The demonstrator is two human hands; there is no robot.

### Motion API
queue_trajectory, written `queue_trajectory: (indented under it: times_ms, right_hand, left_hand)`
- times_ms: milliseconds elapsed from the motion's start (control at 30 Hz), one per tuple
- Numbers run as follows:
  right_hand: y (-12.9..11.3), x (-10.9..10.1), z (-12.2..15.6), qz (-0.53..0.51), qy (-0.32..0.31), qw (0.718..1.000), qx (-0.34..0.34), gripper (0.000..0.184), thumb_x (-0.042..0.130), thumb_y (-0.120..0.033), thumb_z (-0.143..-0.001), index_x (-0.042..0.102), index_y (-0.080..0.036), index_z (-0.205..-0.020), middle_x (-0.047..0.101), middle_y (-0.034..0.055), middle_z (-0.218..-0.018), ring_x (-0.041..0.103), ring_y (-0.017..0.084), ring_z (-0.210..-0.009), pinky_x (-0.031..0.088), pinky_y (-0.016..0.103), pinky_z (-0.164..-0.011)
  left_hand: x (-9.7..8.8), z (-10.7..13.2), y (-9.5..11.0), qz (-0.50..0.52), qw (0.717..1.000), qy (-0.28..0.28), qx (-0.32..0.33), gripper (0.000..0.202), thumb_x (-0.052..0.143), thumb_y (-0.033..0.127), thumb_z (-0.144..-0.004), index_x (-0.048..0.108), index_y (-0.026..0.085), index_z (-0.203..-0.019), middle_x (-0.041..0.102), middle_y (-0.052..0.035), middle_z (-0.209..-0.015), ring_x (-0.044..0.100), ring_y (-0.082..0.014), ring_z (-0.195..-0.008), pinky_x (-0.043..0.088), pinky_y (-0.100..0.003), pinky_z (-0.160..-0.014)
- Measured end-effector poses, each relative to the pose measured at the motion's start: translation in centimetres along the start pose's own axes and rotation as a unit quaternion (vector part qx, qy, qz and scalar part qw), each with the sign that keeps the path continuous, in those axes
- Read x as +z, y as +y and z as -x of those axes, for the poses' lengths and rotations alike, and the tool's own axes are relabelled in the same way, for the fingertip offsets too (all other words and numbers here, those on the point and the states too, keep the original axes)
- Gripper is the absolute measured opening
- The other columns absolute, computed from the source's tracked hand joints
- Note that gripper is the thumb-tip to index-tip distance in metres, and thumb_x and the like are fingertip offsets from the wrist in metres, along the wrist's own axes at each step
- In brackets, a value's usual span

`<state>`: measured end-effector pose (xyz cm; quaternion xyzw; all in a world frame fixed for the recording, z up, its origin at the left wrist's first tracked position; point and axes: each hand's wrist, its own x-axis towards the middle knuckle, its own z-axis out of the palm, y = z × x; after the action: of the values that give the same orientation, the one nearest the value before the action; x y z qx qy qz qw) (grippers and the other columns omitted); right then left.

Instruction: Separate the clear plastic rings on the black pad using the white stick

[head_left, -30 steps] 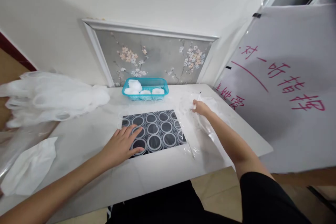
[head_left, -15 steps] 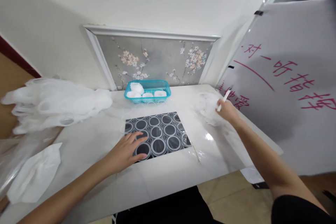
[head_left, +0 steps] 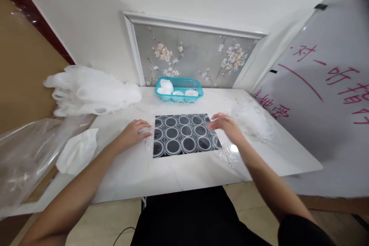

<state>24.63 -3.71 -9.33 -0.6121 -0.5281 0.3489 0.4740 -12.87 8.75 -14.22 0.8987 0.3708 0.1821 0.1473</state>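
From my feed, the black patterned sheet with its rows of pale rings lies flat in the middle of the white counter, under a clear film that wrinkles out past its right edge. Both hands sit at the sheet's far half, one on each side.

My left hand is at the sheet's left edge, palm down, with bent fingers whose tips meet the film there. I cannot tell whether they pinch it or only press on it.

My right hand is blurred. It hovers over the sheet's far right corner with the fingers spread forward and loose, and I can make out nothing in it. The sheet lies between the two hands, nearer me than either set of fingertips.

Just right of the right hand sits a crumpled white plastic wad. Beyond the sheet, against the flowered panel, stands a teal basket holding white pieces. On the left end of the counter there is a heap of white plastic, a white cloth nearer me, and a clear bag hanging off the edge. A white board with red writing stands to the right.
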Motion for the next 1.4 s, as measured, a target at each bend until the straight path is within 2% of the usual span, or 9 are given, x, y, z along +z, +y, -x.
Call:
queue_trajectory:
  times_ms: [67,133,300,400,533,900,1167,1300,1400]
  right_hand:
    - [-0.5,5.5,-0.2,-0.095,-0.101,0.989,0.059,0.061,0.031,-0.073,-0.082,0.063,-0.02,-0.083,0.065,0.0051,-0.055,0.059,0.019,-0.047,0.049,0.033,-0.051]
    - [-0.6,9.8,-0.2,-0.124,-0.153,0.979,0.052,0.065,0.034,-0.075,-0.081,0.068,-0.019,-0.081,0.063,0.0035,-0.05,0.054,0.015,-0.041,0.045,0.029,-0.044]
    - [-0.2,14.7,0.8,-0.109,-0.14,0.984,-0.011,0.066,0.042,-0.075,-0.078,0.072,-0.017,-0.074,0.059,0.0019,-0.044,0.051,0.013,-0.039,0.043,0.025,-0.043]
    - [0.6,15.2,1.7,-0.097,-0.108,0.989,-0.001,0.067,0.041,-0.076,-0.078,0.072,-0.017,-0.068,0.058,0.0026,-0.042,0.051,0.013,-0.037,0.042,0.026,-0.041]
    - [1.4,15.2,2.3,-0.091,-0.111,0.989,0.011,0.067,0.04,-0.075,-0.079,0.072,-0.017,-0.069,0.06,0.0033,-0.043,0.053,0.014,-0.039,0.045,0.026,-0.043]
    - [1.7,15.2,2.5,-0.062,-0.14,0.988,0.01,0.062,0.043,-0.07,-0.081,0.074,-0.017,-0.074,0.061,0.0035,-0.046,0.054,0.014,-0.042,0.047,0.027,-0.047]
    - [0.9,14.6,3.5,0.037,-0.151,0.978,-0.138,0.039,0.052,-0.049,-0.088,0.074,-0.023,-0.068,0.063,0.0008,-0.052,0.056,0.014,-0.047,0.045,0.027,-0.051]
    - [0.7,15.1,3.0,0.099,-0.182,0.943,-0.26,0.017,0.066,-0.039,-0.082,0.075,-0.026,-0.083,0.071,0.003,-0.075,0.063,0.017,-0.067,0.05,0.031,-0.065]
    - [1.2,15.7,2.5,0.11,-0.225,0.911,-0.327,0.015,0.065,-0.033,-0.083,0.073,-0.026,-0.094,0.073,0.0045,-0.095,0.065,0.019,-0.088,0.051,0.036,-0.081]
  left_hand:
    - [-0.6,0.3,-0.2,-0.02,0.999,-0.033,0.021,0.05,0.051,0.065,-0.08,0.067,0.027,-0.109,0.061,-0.0059,-0.118,0.053,-0.0235,-0.107,0.038,-0.041,-0.099]
    - [-1.1,0.8,0.3,-0.05,0.994,-0.085,0.039,0.056,0.054,0.068,-0.076,0.064,0.031,-0.116,0.056,-0.0049,-0.127,0.048,-0.026,-0.116,0.034,-0.043,-0.101]
    - [-0.9,1.8,1.8,-0.089,0.978,-0.186,0.036,0.09,0.056,0.077,-0.067,0.037,0.032,-0.142,0.029,-0.0089,-0.152,0.021,-0.0328,-0.139,0.02,-0.048,-0.11]
    - [0.0,2.0,1.8,-0.087,0.971,-0.22,0.019,0.106,0.054,0.079,-0.065,0.019,0.025,-0.149,0.01,-0.0126,-0.157,0.006,-0.0345,-0.143,0.01,-0.049,-0.113]
    - [0.7,2.0,1.8,-0.076,0.967,-0.243,0.017,0.109,0.053,0.081,-0.064,0.016,0.024,-0.15,-0.005,-0.012,-0.157,-0.005,-0.0357,-0.143,-0.001,-0.051,-0.113]
    - [0.5,1.9,1.8,-0.06,0.967,-0.249,0.011,0.11,0.05,0.082,-0.065,0.01,0.025,-0.15,-0.013,-0.008,-0.157,-0.014,-0.0339,-0.142,-0.008,-0.049,-0.113]
    - [1.1,1.9,2.3,-0.044,0.964,-0.263,-0.005,0.109,0.051,0.079,-0.067,0.006,0.025,-0.15,-0.014,-0.0075,-0.157,-0.015,-0.0334,-0.142,-0.008,-0.05,-0.113]
    - [1.4,1.8,2.7,-0.036,0.963,-0.263,-0.044,0.119,0.055,0.079,-0.062,0.001,0.021,-0.15,-0.02,-0.0118,-0.155,-0.018,-0.0384,-0.14,-0.006,-0.054,-0.111]
    - [1.5,1.8,3.0,-0.036,0.963,-0.258,-0.067,0.127,0.06,0.078,-0.058,-0.006,0.021,-0.15,-0.023,-0.0138,-0.154,-0.02,-0.0397,-0.139,-0.007,-0.057,-0.11]
